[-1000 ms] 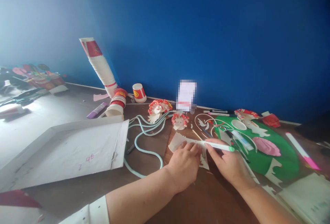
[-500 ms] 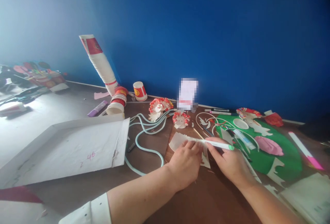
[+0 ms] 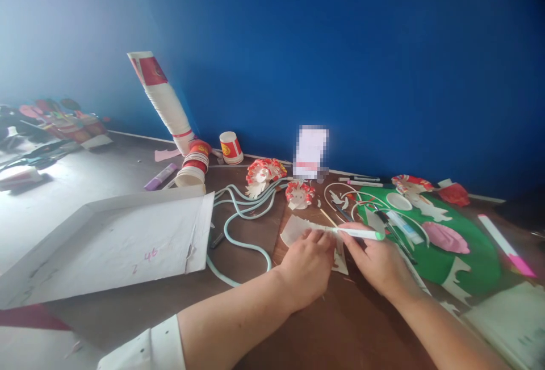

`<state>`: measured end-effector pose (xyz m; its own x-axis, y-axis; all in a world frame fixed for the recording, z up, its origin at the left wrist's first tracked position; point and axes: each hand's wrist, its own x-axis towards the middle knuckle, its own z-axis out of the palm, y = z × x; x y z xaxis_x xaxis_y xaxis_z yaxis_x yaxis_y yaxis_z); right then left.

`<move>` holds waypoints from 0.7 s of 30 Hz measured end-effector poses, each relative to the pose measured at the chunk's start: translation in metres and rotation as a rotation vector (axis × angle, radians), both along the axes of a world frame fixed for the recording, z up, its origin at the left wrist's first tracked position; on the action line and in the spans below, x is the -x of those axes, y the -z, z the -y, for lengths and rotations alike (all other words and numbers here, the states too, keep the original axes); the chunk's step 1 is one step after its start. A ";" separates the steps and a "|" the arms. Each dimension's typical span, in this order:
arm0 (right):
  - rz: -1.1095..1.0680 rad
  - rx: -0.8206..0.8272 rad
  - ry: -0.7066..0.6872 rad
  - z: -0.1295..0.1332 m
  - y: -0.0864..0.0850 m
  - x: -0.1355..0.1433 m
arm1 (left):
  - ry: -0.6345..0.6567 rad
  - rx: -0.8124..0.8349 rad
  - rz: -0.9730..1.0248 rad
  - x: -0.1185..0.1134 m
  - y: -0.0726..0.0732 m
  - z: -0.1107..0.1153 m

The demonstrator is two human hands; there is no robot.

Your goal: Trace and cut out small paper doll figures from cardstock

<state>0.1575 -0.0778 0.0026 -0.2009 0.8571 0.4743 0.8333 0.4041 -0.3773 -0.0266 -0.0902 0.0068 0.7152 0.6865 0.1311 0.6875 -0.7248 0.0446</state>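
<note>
A white marker with a green end (image 3: 360, 234) is gripped in my right hand (image 3: 381, 265). It lies almost level, its green end to the right and its other end over a cut piece of white paper (image 3: 295, 230). My left hand (image 3: 307, 265) bears down on that paper with curled fingers, hiding much of it; a ragged lower part shows between the hands. The marker's tip is too blurred to make out. Just beyond the paper stands a small red-and-white cut paper cup (image 3: 300, 195), and a thin wooden stick (image 3: 328, 218) lies near the marker.
At left sits a shallow white box (image 3: 128, 245), with a pale blue cord (image 3: 232, 239) beside it. Stacked paper cups (image 3: 168, 109) lean against the blue wall. A green disc (image 3: 472, 256) at right carries paper scraps and a pink piece (image 3: 446, 238). A pink-ended marker (image 3: 506, 245) lies farther right.
The marker and my right hand have shifted very slightly left and up over the paper. My left hand stays on the paper; the whole view has moved a little.
</note>
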 end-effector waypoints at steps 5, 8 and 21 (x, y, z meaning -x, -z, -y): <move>0.002 0.014 -0.004 0.000 0.000 0.000 | -0.019 0.017 0.027 -0.001 -0.001 0.000; 0.001 0.026 -0.006 -0.001 0.001 -0.001 | -0.037 0.017 0.037 -0.001 -0.001 0.000; -0.026 0.057 -0.019 -0.002 0.001 -0.003 | -0.027 0.065 0.040 -0.001 -0.004 -0.001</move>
